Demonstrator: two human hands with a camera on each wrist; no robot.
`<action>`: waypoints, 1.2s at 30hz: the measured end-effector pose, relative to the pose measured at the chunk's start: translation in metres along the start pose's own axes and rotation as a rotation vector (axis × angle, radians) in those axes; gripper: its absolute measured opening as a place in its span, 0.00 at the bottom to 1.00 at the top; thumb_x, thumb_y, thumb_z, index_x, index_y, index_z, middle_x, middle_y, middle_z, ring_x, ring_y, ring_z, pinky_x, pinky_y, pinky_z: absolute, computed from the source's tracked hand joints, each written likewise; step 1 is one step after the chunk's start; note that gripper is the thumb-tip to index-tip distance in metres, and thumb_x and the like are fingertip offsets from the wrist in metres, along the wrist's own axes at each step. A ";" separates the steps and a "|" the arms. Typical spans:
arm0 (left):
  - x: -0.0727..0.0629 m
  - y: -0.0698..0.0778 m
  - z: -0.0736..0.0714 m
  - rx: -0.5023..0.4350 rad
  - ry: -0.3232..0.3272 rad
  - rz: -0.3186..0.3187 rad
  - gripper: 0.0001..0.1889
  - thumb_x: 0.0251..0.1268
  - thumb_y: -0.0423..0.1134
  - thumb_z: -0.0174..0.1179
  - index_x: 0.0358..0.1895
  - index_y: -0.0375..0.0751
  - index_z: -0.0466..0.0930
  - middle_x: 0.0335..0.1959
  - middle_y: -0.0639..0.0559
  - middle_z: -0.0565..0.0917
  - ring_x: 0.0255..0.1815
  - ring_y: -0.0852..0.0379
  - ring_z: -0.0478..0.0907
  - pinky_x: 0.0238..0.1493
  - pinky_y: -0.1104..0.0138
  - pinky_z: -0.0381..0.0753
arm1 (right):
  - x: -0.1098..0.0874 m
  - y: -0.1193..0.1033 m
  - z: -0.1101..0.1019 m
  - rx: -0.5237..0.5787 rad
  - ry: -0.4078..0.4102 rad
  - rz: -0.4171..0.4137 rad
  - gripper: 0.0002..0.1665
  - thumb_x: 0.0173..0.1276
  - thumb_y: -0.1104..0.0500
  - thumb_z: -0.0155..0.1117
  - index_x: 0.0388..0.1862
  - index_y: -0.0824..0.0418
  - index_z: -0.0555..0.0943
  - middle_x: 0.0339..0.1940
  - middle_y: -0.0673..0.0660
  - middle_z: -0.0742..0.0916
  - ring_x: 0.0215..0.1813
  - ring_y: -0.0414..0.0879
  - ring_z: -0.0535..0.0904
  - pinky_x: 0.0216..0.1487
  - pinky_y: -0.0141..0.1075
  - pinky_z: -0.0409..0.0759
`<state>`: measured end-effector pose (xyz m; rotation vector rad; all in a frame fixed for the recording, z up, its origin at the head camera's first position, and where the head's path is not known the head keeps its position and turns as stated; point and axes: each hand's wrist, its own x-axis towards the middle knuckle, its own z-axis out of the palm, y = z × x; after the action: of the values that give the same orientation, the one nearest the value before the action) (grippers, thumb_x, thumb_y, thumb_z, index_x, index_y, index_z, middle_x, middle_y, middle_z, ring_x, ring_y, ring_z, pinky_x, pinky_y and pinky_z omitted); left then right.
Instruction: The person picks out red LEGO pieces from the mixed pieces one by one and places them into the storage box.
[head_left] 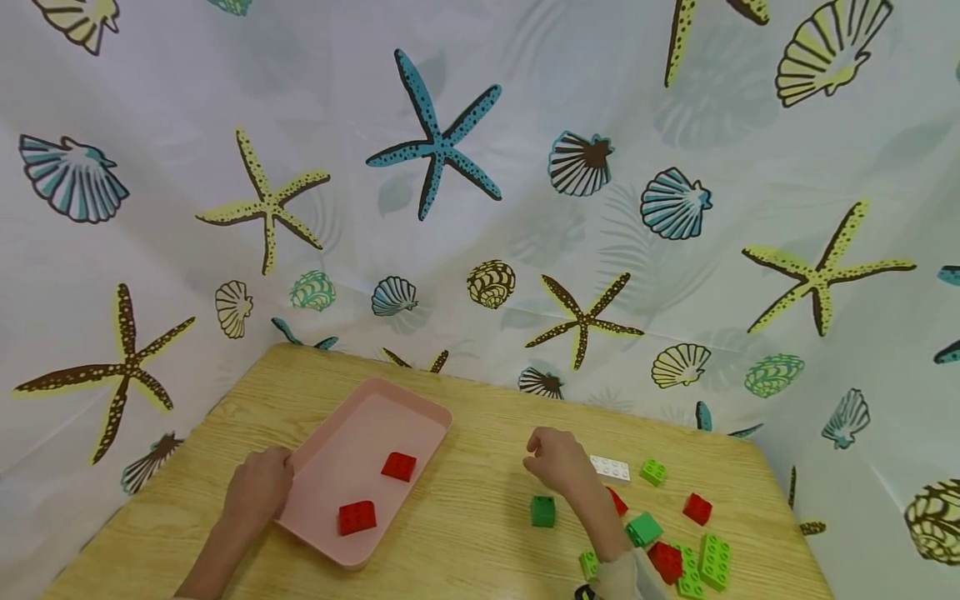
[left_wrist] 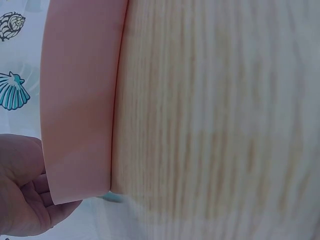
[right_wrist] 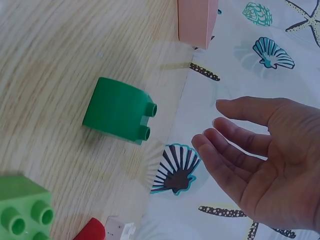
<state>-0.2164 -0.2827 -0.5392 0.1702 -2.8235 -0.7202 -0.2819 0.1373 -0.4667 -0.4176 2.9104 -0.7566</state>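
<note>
My left hand [head_left: 258, 485] grips the left rim of a pink tray [head_left: 351, 437], its fingers partly hidden behind the wall in the left wrist view. Two red toy bricks [head_left: 357, 517] lie inside the tray, apart from each other. Over the table to the right, my right hand [head_left: 558, 458] has nothing in it, its fingers loosely bent and thumb apart in the right wrist view. Nearest to it is a dark green building brick [right_wrist: 117, 110] with a curved face and studs. It stands on the wood below the hand.
Right of my right forearm lie several bricks: a white one [head_left: 611, 468], a small lime one [head_left: 653, 472], a red one [head_left: 697, 509], another green one [head_left: 643, 529] and a long lime one [head_left: 715, 562]. A shell-patterned cloth [head_left: 465, 242] hangs behind the wooden table [head_left: 480, 467].
</note>
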 end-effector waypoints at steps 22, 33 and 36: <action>-0.001 0.002 -0.003 0.000 -0.016 0.005 0.09 0.67 0.28 0.52 0.33 0.33 0.82 0.29 0.32 0.82 0.26 0.38 0.79 0.24 0.46 0.75 | -0.013 0.030 -0.020 -0.025 -0.063 0.100 0.11 0.62 0.63 0.72 0.40 0.67 0.81 0.37 0.57 0.84 0.34 0.51 0.79 0.37 0.45 0.79; 0.001 0.002 -0.004 0.003 -0.036 -0.021 0.10 0.68 0.29 0.52 0.31 0.35 0.82 0.28 0.35 0.82 0.26 0.40 0.78 0.25 0.47 0.75 | -0.020 0.052 -0.020 -0.040 -0.130 0.180 0.14 0.62 0.63 0.71 0.44 0.68 0.80 0.42 0.60 0.83 0.35 0.51 0.79 0.39 0.46 0.80; 0.000 0.002 -0.003 0.003 -0.037 -0.015 0.10 0.68 0.29 0.52 0.30 0.36 0.81 0.28 0.34 0.82 0.26 0.39 0.79 0.25 0.46 0.75 | -0.023 0.056 -0.020 -0.055 -0.137 0.209 0.15 0.62 0.63 0.71 0.46 0.68 0.80 0.42 0.60 0.83 0.33 0.50 0.78 0.38 0.45 0.80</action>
<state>-0.2161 -0.2825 -0.5361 0.1804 -2.8613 -0.7289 -0.2770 0.2002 -0.4766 -0.1582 2.7933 -0.5947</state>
